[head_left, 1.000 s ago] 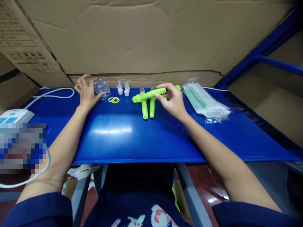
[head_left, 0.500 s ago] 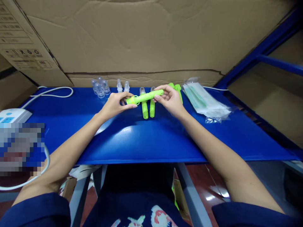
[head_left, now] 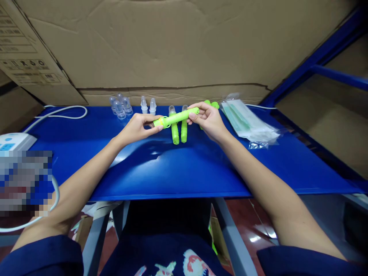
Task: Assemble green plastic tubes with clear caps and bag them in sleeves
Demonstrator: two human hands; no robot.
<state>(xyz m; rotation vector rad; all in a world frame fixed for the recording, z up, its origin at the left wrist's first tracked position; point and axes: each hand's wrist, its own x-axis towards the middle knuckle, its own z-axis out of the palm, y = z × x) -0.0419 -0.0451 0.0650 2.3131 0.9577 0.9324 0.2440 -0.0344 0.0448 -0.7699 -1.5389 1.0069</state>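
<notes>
A bright green plastic tube (head_left: 176, 117) is held level above the blue table (head_left: 178, 168), one end in each hand. My left hand (head_left: 138, 128) pinches its left end, where a yellow ring sits. My right hand (head_left: 208, 120) grips its right end. Two more green tubes (head_left: 179, 134) lie on the table right beneath it, pointing towards me. Further green pieces (head_left: 212, 104) show behind my right hand, partly hidden.
Clear plastic caps (head_left: 119, 107) and two small clear nozzles (head_left: 147, 104) stand along the table's back edge. Clear bags of parts (head_left: 247, 122) lie at the right. A white power strip (head_left: 13, 141) and cable (head_left: 66, 111) sit at the left. A cardboard wall (head_left: 172, 50) stands behind.
My left hand left the clear caps, took a yellow ring off the table and came to the green tube's left end. My right hand has kept hold of the tube.
</notes>
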